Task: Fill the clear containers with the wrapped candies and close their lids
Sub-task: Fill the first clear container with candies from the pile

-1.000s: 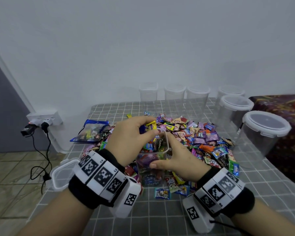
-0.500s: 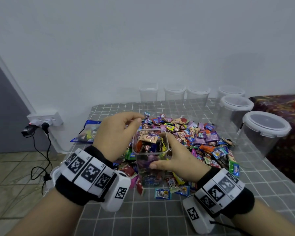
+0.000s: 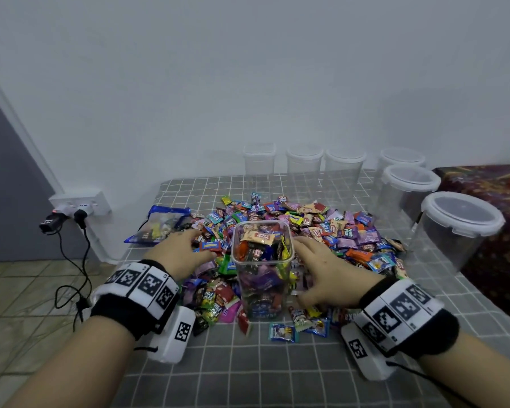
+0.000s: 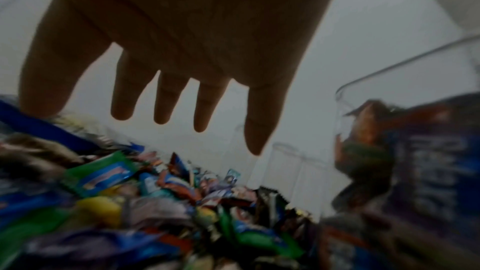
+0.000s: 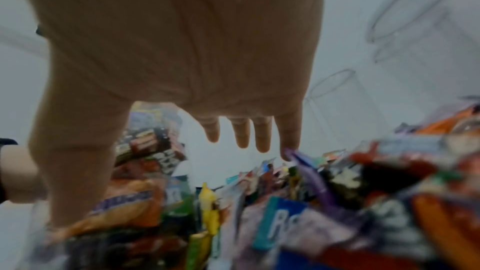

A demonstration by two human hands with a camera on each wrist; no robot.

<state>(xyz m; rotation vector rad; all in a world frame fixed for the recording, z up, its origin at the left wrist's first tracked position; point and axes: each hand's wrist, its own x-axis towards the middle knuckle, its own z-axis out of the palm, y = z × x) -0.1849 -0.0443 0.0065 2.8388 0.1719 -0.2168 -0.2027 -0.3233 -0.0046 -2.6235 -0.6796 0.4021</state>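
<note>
Plain white wall (image 3: pixel 248 69) is taking up most of the far side. Grey checked tablecloth (image 3: pixel 248 378) is covering the table, tan tiled floor (image 3: pixel 27 290) is showing on the left, and a wall socket (image 3: pixel 80 203) there is holding plugs with black cables dangling down.

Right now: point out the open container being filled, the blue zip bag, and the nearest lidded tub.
open container (image 3: pixel 261 293), head view, on its clear front wall.
blue zip bag (image 3: pixel 162 223), head view, on its clear middle panel.
nearest lidded tub (image 3: pixel 461 214), head view, on its lid top.

Home room — tiled floor (image 3: pixel 18 290), wall socket (image 3: pixel 80 201)
</note>
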